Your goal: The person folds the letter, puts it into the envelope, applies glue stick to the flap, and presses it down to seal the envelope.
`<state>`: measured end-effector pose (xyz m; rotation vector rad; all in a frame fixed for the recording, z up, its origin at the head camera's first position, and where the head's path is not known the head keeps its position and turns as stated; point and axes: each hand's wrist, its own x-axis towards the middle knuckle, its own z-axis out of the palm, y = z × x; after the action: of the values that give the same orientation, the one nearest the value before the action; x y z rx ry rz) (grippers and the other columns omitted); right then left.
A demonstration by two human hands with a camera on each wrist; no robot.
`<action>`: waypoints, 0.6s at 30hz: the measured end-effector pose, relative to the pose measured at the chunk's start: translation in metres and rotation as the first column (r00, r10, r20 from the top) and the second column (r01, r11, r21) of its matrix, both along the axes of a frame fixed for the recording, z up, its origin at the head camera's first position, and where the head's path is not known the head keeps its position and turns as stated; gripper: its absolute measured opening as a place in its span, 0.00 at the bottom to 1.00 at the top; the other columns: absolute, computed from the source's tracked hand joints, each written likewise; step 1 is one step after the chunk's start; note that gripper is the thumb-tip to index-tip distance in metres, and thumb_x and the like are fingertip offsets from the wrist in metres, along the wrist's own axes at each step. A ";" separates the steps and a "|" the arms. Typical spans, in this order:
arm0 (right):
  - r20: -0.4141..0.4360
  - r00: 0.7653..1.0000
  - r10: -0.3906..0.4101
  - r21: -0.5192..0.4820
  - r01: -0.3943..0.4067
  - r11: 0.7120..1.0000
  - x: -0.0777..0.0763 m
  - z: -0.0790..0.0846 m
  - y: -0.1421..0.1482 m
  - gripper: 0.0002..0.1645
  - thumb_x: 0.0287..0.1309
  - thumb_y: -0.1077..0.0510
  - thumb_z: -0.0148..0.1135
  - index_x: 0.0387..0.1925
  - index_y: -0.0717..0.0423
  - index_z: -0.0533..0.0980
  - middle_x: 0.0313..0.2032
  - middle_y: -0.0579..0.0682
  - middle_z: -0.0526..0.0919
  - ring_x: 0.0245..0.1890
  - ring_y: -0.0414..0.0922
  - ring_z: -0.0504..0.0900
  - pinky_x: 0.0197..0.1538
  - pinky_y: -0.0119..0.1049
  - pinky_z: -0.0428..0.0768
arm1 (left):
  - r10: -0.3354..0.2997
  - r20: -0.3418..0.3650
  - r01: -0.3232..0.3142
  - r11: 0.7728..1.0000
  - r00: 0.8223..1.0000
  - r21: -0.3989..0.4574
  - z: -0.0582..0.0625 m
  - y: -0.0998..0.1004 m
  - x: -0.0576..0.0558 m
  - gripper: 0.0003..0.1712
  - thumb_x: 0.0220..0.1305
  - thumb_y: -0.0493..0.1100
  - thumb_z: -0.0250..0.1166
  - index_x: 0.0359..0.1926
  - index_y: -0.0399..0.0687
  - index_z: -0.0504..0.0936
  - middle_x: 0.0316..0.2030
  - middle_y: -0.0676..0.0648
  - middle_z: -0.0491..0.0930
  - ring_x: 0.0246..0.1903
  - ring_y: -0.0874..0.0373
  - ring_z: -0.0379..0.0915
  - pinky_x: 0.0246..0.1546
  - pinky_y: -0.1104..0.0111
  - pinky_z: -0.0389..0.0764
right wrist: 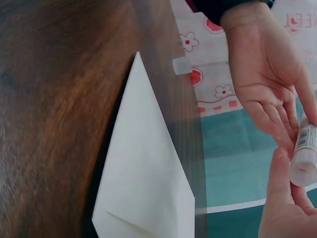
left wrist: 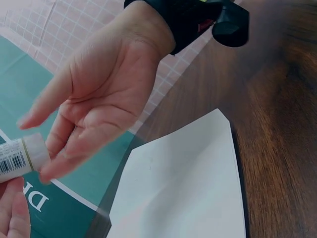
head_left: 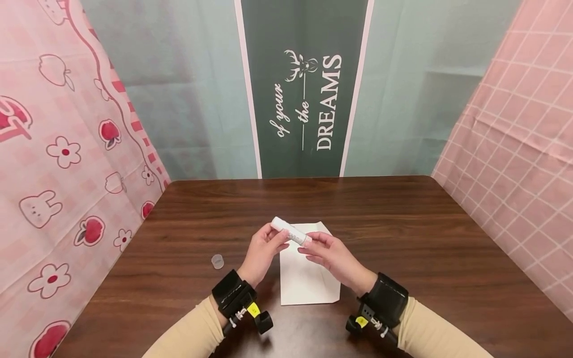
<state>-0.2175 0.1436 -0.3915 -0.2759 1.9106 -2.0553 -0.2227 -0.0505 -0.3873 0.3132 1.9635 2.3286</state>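
A white glue stick (head_left: 293,232), with a barcode label in the left wrist view, is held tilted above a white envelope (head_left: 306,283). My left hand (head_left: 261,252) grips the tube near its upper left end between thumb and fingers. At the lower right end, the fingertips of my right hand (head_left: 335,257) pinch the tube loosely. In the left wrist view the right hand (left wrist: 106,89) reaches round the pale end of the glue stick (left wrist: 20,156). In the right wrist view the left hand (right wrist: 262,74) holds the glue stick (right wrist: 304,158) by its labelled part.
The envelope lies flat on the dark wooden table (head_left: 385,214). A small translucent cap (head_left: 217,261) lies on the table to the left of the left hand. Patterned cloths hang at the left and right sides, and a green cloth with lettering hangs behind the table.
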 end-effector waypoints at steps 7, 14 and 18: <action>0.000 1.000 -0.011 0.015 0.011 1.000 -0.001 -0.003 0.001 0.25 0.61 0.54 0.60 0.49 0.72 0.69 0.37 0.53 0.81 0.42 0.47 0.82 0.47 0.36 0.78 | -0.036 -0.025 0.035 0.999 0.999 -0.017 0.000 0.002 -0.002 0.23 0.62 0.44 0.62 0.52 0.34 0.72 0.45 0.39 0.78 0.46 0.53 0.76 0.48 0.63 0.75; 0.014 0.998 0.061 0.012 -0.061 0.998 -0.002 -0.001 0.005 0.30 0.64 0.51 0.55 0.53 0.74 0.67 0.44 0.61 0.80 0.41 0.43 0.82 0.45 0.34 0.78 | -0.019 -0.026 0.019 1.000 0.999 -0.016 0.000 0.001 -0.003 0.22 0.62 0.43 0.63 0.51 0.34 0.72 0.44 0.39 0.79 0.45 0.53 0.77 0.48 0.63 0.75; -0.027 1.000 0.012 0.062 -0.010 0.998 -0.003 -0.001 0.004 0.28 0.61 0.54 0.60 0.53 0.71 0.67 0.48 0.66 0.76 0.42 0.45 0.82 0.47 0.40 0.77 | -0.007 -0.018 0.006 1.000 1.000 -0.022 0.000 0.001 -0.004 0.21 0.62 0.43 0.63 0.51 0.34 0.72 0.44 0.39 0.79 0.45 0.53 0.77 0.48 0.63 0.75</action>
<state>-0.2203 0.1479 -0.3923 -0.3006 1.9806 -1.9906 -0.2266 -0.0498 -0.3875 0.3400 1.9923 2.3066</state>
